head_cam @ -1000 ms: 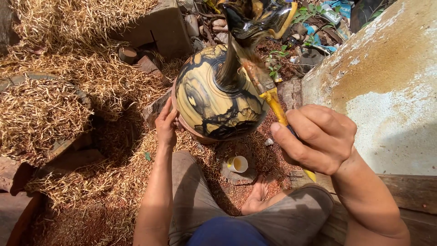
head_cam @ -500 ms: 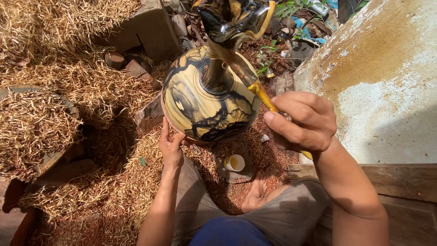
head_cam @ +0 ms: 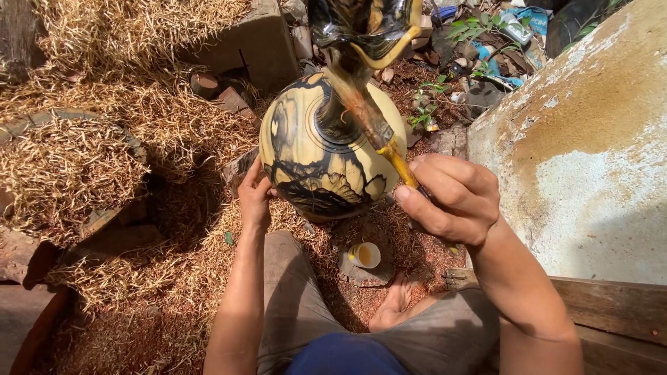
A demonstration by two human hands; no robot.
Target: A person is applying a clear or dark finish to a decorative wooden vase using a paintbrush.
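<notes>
Near: small cup [head_cam: 365,255] on the ground. Right hand [head_cam: 451,198] pinches a brush [head_cam: 379,135]; left hand [head_cam: 256,198], fingers spread, steadies the vase [head_cam: 326,149] at centre. Likely risk: the one-handed support slipping, tipping the glossy vase.

- An outdoor pottery yard, a rough open-air workshop in full sun.
- Loose straw [head_cam: 104,139] covers the bare earth.
- Bricks [head_cam: 229,97] and rubble lie about.
- A weathered, stained wall [head_cam: 590,139] stands beside weeds [head_cam: 479,31] and scattered litter [head_cam: 517,24].
</notes>
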